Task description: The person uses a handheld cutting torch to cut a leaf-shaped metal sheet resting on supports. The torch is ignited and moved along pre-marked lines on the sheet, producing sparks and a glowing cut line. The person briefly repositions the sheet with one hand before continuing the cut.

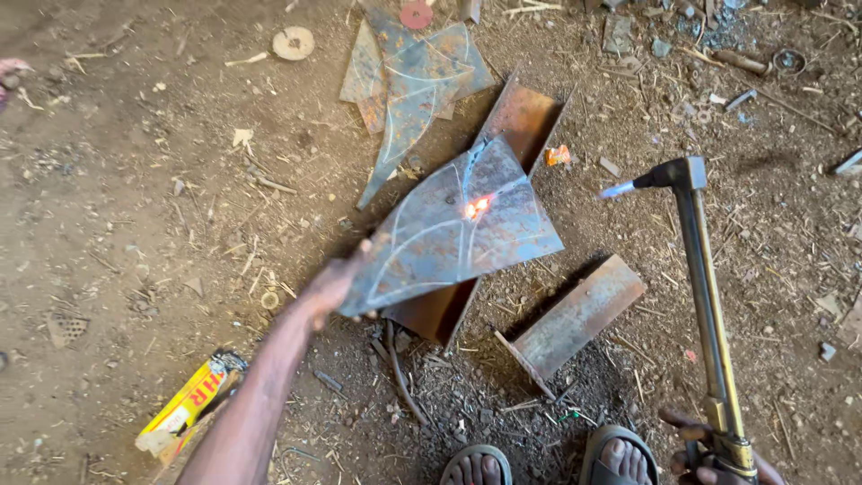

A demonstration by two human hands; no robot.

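1. Down on the dirt floor [135, 180], a rusty steel channel [503, 171] lies propped as a rest, and I see the big marked steel sheet [449, 233] lying tilted across it, near the middle of my view.
2. On that sheet, curved chalk lines cross the face and one small glowing spot [476, 207] burns orange where two lines meet. I judge the cutting has barely begun: only that one point is hot, and most of the marked curves look uncut.
3. My left hand [332, 287] grips the sheet's lower left corner, fingers clamped on its edge.
4. My right hand [714, 454] is closed around the brass handle of the cutting torch [705, 296]; its tip [620, 189] shows a small blue flame and hangs well apart from the sheet, off to the right.
5. Already cut curved pieces [409, 76] lie stacked beyond the channel.
6. A shorter steel angle [575, 319] sits just beside the channel, close to my sandalled feet [548, 462].
7. A yellow box [184, 404] lies under my left forearm.
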